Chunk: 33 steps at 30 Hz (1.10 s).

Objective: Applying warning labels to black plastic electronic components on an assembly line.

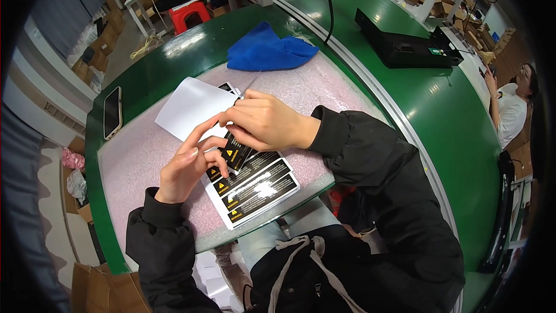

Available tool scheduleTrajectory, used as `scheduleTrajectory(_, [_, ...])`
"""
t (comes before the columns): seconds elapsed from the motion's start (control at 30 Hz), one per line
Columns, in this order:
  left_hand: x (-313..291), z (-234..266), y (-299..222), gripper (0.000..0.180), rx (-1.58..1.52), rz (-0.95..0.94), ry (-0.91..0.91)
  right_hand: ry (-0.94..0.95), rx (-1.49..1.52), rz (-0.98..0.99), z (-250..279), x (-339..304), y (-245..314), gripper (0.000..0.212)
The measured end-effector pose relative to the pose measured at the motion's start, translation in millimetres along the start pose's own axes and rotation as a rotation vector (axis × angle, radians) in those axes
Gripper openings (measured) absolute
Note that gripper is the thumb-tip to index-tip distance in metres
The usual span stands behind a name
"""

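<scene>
My right hand was drawn in, thumb and fingertips bunched in a pinch on the upper part of a black warning label with a yellow triangle, though my knuckles hid the exact contact. My left hand, at nine o'clock from the label, was half spread, fingers loosely curved and the index tip near the right-hand pinch; I could not tell whether it had hold of the label's edge.

The label sat tilted over the sheet of warning labels, which lay toward five o'clock on the pinkish foam wrap. A blank white sheet lay at eleven o'clock, a blue cloth just past twelve, and a smartphone at ten.

With so tight a pinch, I judged the label could crease or lose a corner. If its back was bare adhesive, it might fold onto itself, cling to my left fingers or catch on the rows below. The label sheet, near the edge closest to me, could slide if my wrist dragged it.
</scene>
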State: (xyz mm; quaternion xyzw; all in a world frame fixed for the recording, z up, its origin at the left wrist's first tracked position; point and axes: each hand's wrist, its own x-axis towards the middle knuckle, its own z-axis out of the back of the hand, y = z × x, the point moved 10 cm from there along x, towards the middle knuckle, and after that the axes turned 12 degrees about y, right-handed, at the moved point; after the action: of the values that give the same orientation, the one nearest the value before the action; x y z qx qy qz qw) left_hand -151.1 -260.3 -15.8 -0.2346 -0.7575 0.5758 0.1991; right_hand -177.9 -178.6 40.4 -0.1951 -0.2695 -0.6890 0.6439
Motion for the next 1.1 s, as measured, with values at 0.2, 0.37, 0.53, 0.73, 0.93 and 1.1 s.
scheduleTrajectory(0.2, [0.1, -0.6, 0.4, 0.079, -0.034, -0.006, 0.005, 0.055, -0.003, 0.011, -3.6, -0.9, -0.3, 0.016])
scheduleTrajectory(0.37, [-0.1, -1.8, -1.2, 0.079, -0.021, -0.006, 0.012, 0.127, -0.086, 0.025, -8.7, -0.7, 1.3, 0.015])
scheduleTrajectory(0.53, [-1.6, 0.8, -4.5, 0.079, -0.040, -0.045, -0.032, 0.028, 0.016, -0.002, 0.5, -0.6, -1.7, 0.011])
scheduleTrajectory(0.73, [-2.5, 4.5, -8.6, 0.078, -0.022, -0.073, -0.067, 0.012, 0.055, -0.004, 4.6, 0.6, -3.2, 0.008])
scheduleTrajectory(0.93, [-3.2, 7.6, -10.8, 0.075, -0.041, -0.106, -0.080, -0.017, 0.098, 0.009, 12.6, 1.4, -3.1, 0.007])
scheduleTrajectory(1.1, [-4.4, 15.2, -6.7, 0.069, 0.061, -0.074, -0.134, 0.046, 0.028, -0.001, 14.1, 3.9, -4.8, 0.009])
